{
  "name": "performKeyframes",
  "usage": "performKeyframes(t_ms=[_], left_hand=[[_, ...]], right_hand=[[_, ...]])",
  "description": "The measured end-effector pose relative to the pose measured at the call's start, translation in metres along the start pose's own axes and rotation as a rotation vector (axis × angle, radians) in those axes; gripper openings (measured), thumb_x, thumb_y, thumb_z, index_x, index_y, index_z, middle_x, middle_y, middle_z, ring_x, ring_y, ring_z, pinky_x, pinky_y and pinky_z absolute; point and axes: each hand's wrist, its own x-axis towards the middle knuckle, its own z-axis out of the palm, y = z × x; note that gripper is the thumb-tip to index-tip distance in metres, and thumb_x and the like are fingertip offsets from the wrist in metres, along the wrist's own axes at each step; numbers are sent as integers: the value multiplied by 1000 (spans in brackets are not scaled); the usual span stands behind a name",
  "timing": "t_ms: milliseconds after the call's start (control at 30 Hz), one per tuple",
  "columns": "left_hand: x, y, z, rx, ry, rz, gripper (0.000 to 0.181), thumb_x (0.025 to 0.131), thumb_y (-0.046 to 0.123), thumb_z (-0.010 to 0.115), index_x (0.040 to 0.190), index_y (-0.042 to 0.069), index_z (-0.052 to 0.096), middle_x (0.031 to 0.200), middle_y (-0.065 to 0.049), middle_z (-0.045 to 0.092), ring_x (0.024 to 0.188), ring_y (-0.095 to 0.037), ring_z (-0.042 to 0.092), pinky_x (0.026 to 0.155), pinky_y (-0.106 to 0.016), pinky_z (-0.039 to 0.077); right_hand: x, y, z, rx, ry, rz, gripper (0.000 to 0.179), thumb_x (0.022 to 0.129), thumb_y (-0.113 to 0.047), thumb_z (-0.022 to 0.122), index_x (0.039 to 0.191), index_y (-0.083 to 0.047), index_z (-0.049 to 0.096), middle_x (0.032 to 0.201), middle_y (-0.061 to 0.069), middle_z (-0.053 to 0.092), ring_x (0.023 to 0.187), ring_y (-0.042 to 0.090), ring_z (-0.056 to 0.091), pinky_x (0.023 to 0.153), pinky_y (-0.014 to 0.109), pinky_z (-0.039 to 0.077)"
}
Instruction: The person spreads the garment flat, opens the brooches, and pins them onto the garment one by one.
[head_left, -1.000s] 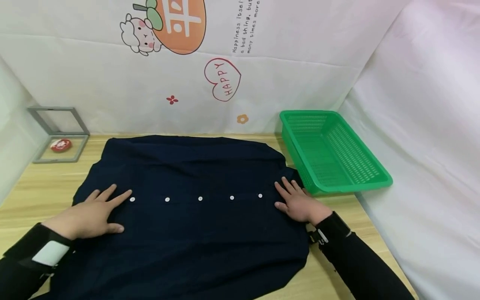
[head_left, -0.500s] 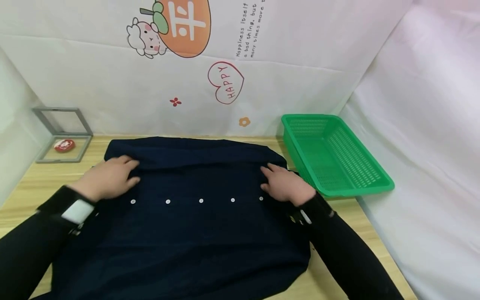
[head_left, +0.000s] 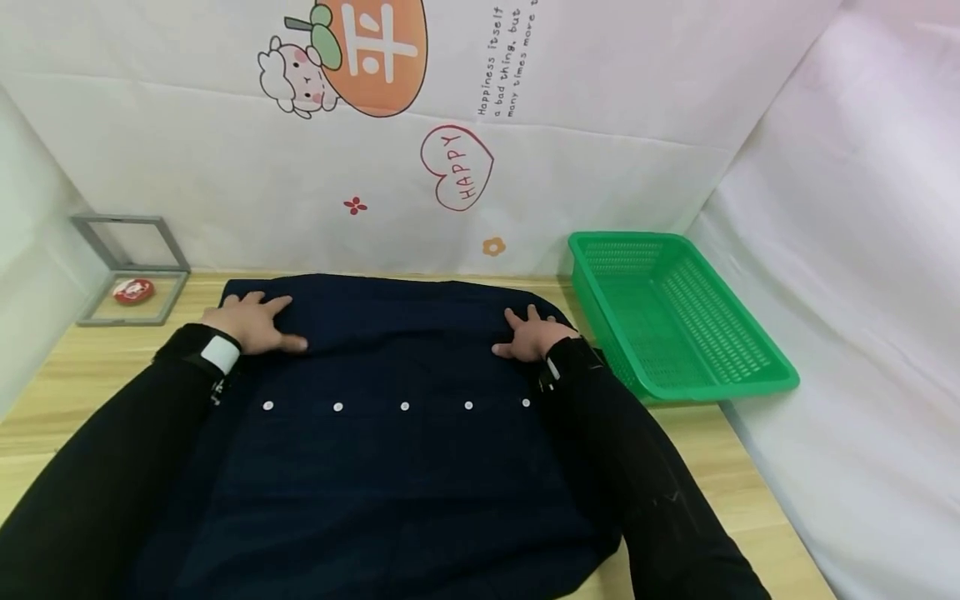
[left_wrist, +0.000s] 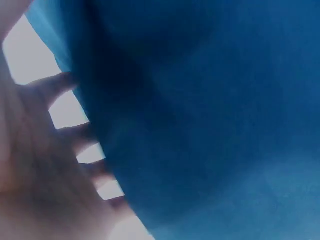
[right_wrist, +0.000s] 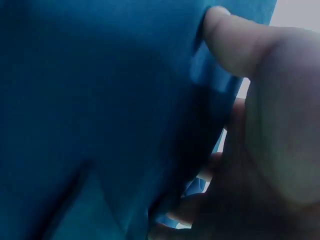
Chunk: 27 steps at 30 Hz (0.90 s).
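A dark navy button shirt (head_left: 405, 467) lies spread across the table, with a row of several white buttons running sideways over its middle. My left hand (head_left: 251, 323) rests on the far left part of the shirt, fingers spread and thumb out to the right. On the far right part lies my right hand (head_left: 531, 335), its fingers also spread on the cloth. In the left wrist view, the fingertips of the left hand (left_wrist: 55, 145) meet the blue-looking cloth (left_wrist: 200, 115). The right wrist view has the right thumb (right_wrist: 235, 42) against the fabric.
A green plastic basket (head_left: 675, 325) stands at the right, close beside the shirt. At the back left is an open grey frame-like case (head_left: 133, 275) with a small red-and-white round item (head_left: 133, 291) in it. A printed white cloth (head_left: 600, 125) hangs behind the wooden table (head_left: 750, 483).
Both hands have moved away from the body, from beside the button row to the far part of the shirt. The shirt lies in nearly the same place.
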Motion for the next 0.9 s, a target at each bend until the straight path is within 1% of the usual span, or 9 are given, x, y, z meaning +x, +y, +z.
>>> performKeyframes(t_ms=[100, 200, 300, 433, 533, 633, 733, 800, 900], left_hand=[[8, -7, -4, 15, 60, -14, 107, 90, 81, 31, 152, -6, 30, 148, -40, 26, 132, -64, 18, 102, -73, 19], [11, -11, -7, 17, 76, -38, 104, 94, 78, 22, 148, -10, 35, 149, -38, 28, 134, -63, 16, 105, -72, 13], [10, -12, -8, -3, 55, -67, 99, 96, 74, 25, 150, -9, 32, 153, -36, 20, 134, -64, 9, 102, -76, 13], [15, -15, -8, 7, 57, -63, 78, 105, 54, 35, 151, -9, 30, 154, -36, 16, 135, -64, 9, 101, -77, 14], [22, -20, -8, 64, 133, -24, 52, 105, 28, 47, 143, -8, 44, 145, -35, 36, 126, -60, 34, 94, -73, 30], [27, -25, -10, 84, 235, 2, 31, 100, 10, 53, 124, -9, 58, 119, -32, 57, 98, -48, 57, 79, -61, 46], [27, -30, -15, 5, 295, -3, 23, 98, 5, 53, 114, -11, 58, 104, -31, 61, 83, -42, 61, 70, -55, 49], [26, -32, -17, -39, 317, -16, 22, 98, 3, 52, 113, -11, 56, 104, -33, 60, 84, -44, 60, 70, -55, 48], [24, -31, -17, -34, 355, -61, 26, 98, 0, 45, 118, -13, 53, 110, -40, 53, 94, -54, 54, 75, -61, 46]], right_hand=[[-3, 0, -2, -1, 8, 0, 87, 95, -67, 47, 160, -35, 0, 164, 16, -12, 144, 52, -2, 108, 71, 14], [-3, -1, -5, -16, 14, -21, 87, 95, -66, 49, 161, -34, 3, 164, 18, -8, 145, 50, 1, 109, 69, 18], [-1, -1, -6, -32, 19, -45, 86, 95, -64, 51, 161, -33, 5, 164, 19, -5, 147, 47, 4, 109, 66, 20], [0, -2, -7, -37, 20, -41, 87, 94, -65, 53, 160, -36, 4, 165, 17, -7, 147, 47, 4, 109, 67, 21], [-1, -3, -7, -34, 20, -28, 88, 93, -65, 53, 160, -37, 2, 165, 15, -8, 147, 47, 2, 109, 66, 21], [0, -3, -6, -32, 21, -25, 89, 94, -64, 54, 160, -37, 2, 165, 14, -8, 147, 46, 0, 110, 65, 20], [1, -4, -6, -26, 21, -26, 90, 93, -63, 55, 160, -37, 2, 165, 14, -8, 148, 45, -1, 111, 64, 18], [1, -4, -6, -24, 23, -24, 90, 92, -65, 56, 160, -37, 3, 165, 15, -7, 148, 45, -1, 111, 64, 18], [-2, -6, -6, -30, 24, -21, 91, 92, -65, 56, 160, -37, 3, 165, 15, -7, 147, 45, -1, 110, 65, 19]])
